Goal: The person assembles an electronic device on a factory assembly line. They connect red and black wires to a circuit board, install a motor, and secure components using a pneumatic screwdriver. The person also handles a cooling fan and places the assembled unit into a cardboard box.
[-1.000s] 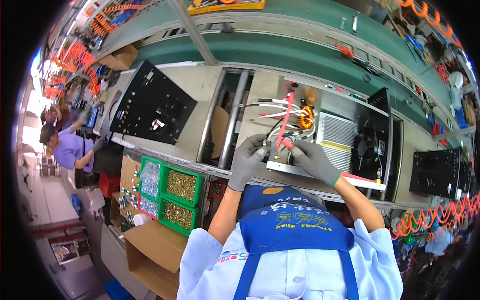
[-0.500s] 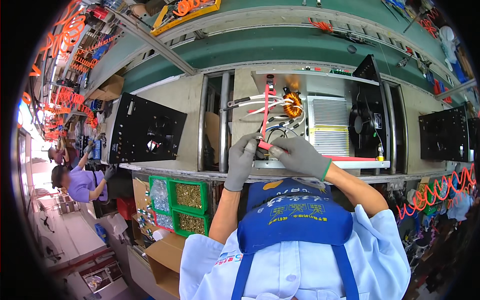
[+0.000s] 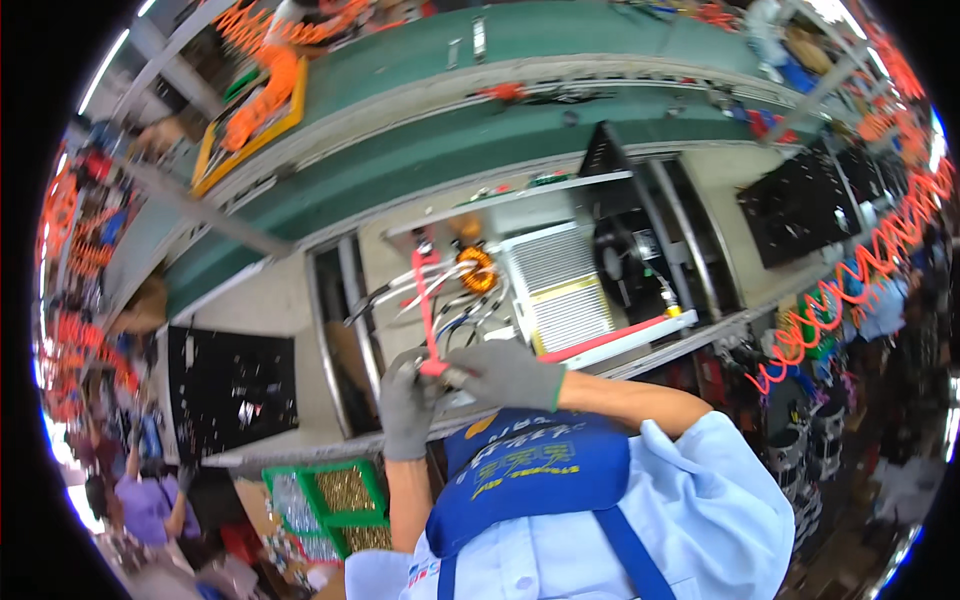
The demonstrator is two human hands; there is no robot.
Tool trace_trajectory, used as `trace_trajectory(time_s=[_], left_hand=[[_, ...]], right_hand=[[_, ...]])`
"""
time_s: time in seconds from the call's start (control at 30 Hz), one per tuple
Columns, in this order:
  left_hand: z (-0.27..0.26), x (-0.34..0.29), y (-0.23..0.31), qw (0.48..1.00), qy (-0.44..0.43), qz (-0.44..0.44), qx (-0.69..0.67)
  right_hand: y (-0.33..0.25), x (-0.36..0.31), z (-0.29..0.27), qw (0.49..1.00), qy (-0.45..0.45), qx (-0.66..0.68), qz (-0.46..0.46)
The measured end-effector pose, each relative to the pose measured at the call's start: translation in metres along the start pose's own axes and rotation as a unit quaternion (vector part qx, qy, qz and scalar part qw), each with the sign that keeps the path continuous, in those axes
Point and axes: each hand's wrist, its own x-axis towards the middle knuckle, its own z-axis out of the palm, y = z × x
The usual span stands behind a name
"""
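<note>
Both gray-gloved hands meet at the near-left corner of an open metal chassis (image 3: 640, 347). My left hand (image 3: 407, 405) is closed around the end of a flat red strip (image 3: 426, 310). My right hand (image 3: 510, 375) pinches the same end from the right. From there the strip runs up to the chassis's far wall. Beside it, inside the chassis, are white and black cables (image 3: 410, 292), a copper-wound ring coil (image 3: 477, 270), a ribbed silver heat sink (image 3: 560, 290) and a black fan (image 3: 625, 255). My fingers hide the strip's tip.
Black panelled units stand on the line at left (image 3: 232, 388) and right (image 3: 798, 205). Green bins (image 3: 345, 490) with small metal parts sit below the bench edge. A coiled red hose (image 3: 838, 300) hangs at right. Another person (image 3: 150, 505) is at far left.
The whole view has tilted and shifted, so the chassis and hands appear farther left and slanted. Both hands keep hold of the red strip.
</note>
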Motion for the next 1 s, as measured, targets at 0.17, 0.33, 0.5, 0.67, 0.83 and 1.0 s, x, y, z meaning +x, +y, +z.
trace_trajectory(time_s=[0.17,0.33,0.5,0.67,0.83,1.0], left_hand=[[0.004,0.001,-0.002,0.996,0.004,0.064,0.055],[0.0,-0.006,-0.002,0.973,0.006,0.133,0.19],[0.011,-0.004,0.006,0.966,0.045,0.099,0.235],[0.017,-0.01,0.006,0.945,0.058,0.154,0.284],[0.0,-0.002,-0.015,0.897,0.058,0.261,0.351],[0.031,-0.009,-0.004,0.926,0.112,0.191,0.305]], right_hand=[[0.003,0.002,-0.003,0.999,0.002,0.034,-0.013],[0.006,0.003,0.001,0.999,0.003,0.031,-0.015],[0.006,0.008,0.005,1.0,0.008,0.01,-0.001],[0.003,0.008,0.006,1.0,0.015,0.009,-0.008],[0.005,0.008,0.007,0.999,0.028,0.022,-0.023],[0.001,0.007,0.001,1.0,0.026,0.016,-0.009]])
